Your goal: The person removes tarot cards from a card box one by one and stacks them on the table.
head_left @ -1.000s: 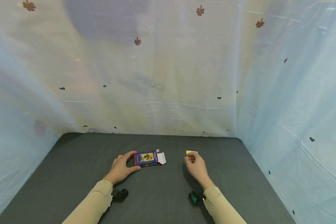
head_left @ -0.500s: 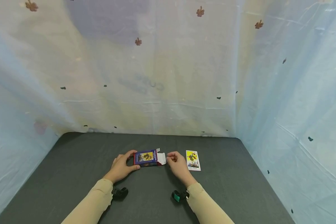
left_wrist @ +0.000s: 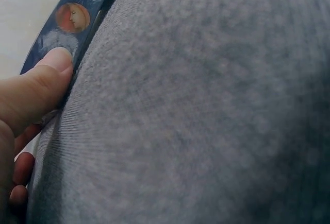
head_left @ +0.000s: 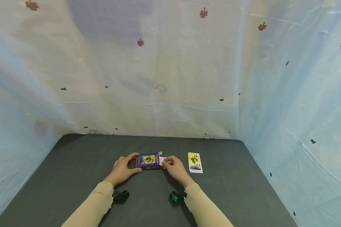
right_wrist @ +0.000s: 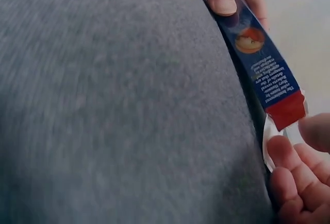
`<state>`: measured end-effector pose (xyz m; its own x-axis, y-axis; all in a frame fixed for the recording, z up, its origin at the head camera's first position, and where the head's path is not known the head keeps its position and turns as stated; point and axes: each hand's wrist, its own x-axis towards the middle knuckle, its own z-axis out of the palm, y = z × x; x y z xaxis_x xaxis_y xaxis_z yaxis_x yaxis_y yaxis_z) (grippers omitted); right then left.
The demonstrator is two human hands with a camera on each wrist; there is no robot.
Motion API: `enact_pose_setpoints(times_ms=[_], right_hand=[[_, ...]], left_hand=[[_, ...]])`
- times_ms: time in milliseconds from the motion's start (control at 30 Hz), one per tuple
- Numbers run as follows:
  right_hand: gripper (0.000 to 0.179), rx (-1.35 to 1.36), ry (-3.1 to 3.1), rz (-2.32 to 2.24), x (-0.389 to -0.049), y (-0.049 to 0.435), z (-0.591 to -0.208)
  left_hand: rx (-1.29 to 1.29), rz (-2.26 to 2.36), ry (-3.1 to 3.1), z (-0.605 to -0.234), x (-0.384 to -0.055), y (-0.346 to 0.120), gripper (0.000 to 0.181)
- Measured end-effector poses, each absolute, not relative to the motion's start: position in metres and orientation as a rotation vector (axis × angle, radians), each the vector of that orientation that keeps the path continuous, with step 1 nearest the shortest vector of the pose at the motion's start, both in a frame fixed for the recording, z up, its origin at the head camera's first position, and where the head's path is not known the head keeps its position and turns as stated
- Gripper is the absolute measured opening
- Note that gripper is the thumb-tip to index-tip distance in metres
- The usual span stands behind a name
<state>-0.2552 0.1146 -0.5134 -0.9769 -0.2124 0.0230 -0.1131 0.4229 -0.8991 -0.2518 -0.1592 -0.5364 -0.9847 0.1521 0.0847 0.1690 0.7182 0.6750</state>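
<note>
A blue and red card box (head_left: 147, 160) with a yellow picture lies flat on the dark table, its white flap (head_left: 162, 160) open toward the right. My left hand (head_left: 123, 168) grips the box's closed end, thumb (left_wrist: 54, 67) along the near side and fingers at the far side. At the open end is my right hand (head_left: 175, 170), fingertips right at the flap. In the right wrist view its thumb (right_wrist: 315, 131) is by the box's red edge, with curled fingers (right_wrist: 289, 177) below; I cannot tell whether they pinch anything. Right of this hand lies a tarot card (head_left: 195, 162), face up.
The dark cloth-covered table (head_left: 125, 214) extends around both hands. A pale plastic sheet (head_left: 170, 78) with leaf prints hangs behind it and at both sides. Black wrist straps, one with a green patch (head_left: 174, 198), sit below the hands.
My right hand has moved left from the tarot card, uncovering it, to the box's open end, and now covers part of the flap. The left hand and box stay nearly still.
</note>
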Motion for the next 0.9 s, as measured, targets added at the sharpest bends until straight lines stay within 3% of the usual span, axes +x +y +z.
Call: enact_pose_setpoints(times_ms=[333, 900], right_hand=[[0.029, -0.324, 2.537, -1.595, -0.252, 0.108, -0.509], [0.011, -0.186, 2.535, -1.435, -0.258, 0.101, -0.495]], left_hand=[[-0.298, -1.183, -2.864, -0.539, -0.255, -0.163, 0.075], [-0.305, -1.211, -2.859, -0.535, -0.251, -0.161, 0.075]])
